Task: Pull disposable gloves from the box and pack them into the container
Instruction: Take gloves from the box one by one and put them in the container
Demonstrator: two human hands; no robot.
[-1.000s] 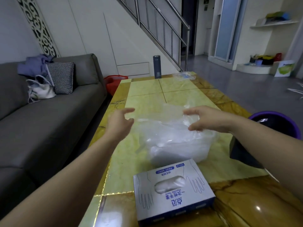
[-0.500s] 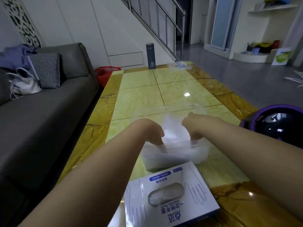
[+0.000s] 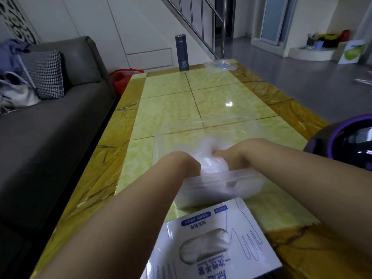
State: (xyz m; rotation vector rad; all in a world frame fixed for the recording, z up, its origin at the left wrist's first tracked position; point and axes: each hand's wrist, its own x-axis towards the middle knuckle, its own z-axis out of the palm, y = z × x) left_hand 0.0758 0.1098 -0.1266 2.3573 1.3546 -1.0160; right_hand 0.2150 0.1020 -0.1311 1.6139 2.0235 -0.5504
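A clear plastic container (image 3: 222,120) stands on the yellow tiled table (image 3: 171,109), just beyond the white and blue glove box (image 3: 211,238). Thin clear gloves (image 3: 212,160) bulge up as a crumpled wad inside it. My left hand (image 3: 182,163) and my right hand (image 3: 234,156) both reach down into the container, one on each side of the wad, and press on it. Their fingers dip below the near rim and show only faintly through the cloudy wall. More gloves show in the box's oval opening, which lies under my forearms.
A dark flask (image 3: 181,53) and a crumpled clear bag (image 3: 220,64) sit at the table's far end. A purple bin (image 3: 346,141) stands close on the right. A grey sofa (image 3: 50,127) runs along the left, with a red bucket (image 3: 124,77) past it.
Both hands dropped from above the raised glove wad into the container and pushed it down. The view has tilted lower and come closer.
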